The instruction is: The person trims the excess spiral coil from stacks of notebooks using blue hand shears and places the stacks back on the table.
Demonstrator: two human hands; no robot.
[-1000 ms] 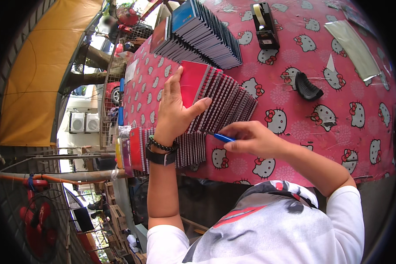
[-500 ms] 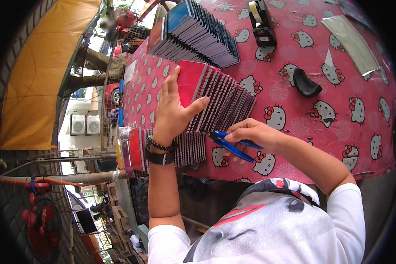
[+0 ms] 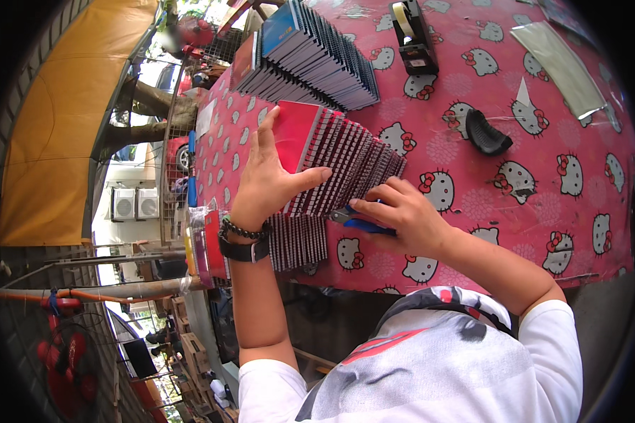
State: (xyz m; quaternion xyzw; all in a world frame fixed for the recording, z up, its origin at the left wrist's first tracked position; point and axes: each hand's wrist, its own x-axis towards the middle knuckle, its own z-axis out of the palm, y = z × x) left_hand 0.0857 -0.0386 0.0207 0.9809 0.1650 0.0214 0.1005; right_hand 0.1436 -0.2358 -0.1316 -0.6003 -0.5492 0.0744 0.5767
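Note:
A row of red spiral-bound notebooks (image 3: 360, 158) leans on the table, wire spines toward the right. My left hand (image 3: 268, 180) lies against the front red cover with fingers stretched out, its thumb reaching over to the spine edge. In my right hand (image 3: 413, 215) is a pair of blue-handled cutting pliers (image 3: 365, 226), fingers wrapped round the handles. The jaws point left at the lower ends of the wire spines; whether they touch a wire I cannot tell. Below my left wrist sits another row of spiral-bound notebooks (image 3: 300, 243), partly hidden by the forearm.
Farther back stand blue-covered spiral notebooks (image 3: 324, 56). A black tape dispenser (image 3: 415, 42), a curved black plastic piece (image 3: 487, 132) and a clear flat packet (image 3: 561, 70) lie on the pink patterned tablecloth (image 3: 473, 176). The table's near edge runs before my body.
My right hand has moved up, closer to the spines, and the pliers' handles have come closer together. My left hand stays on the cover with little change.

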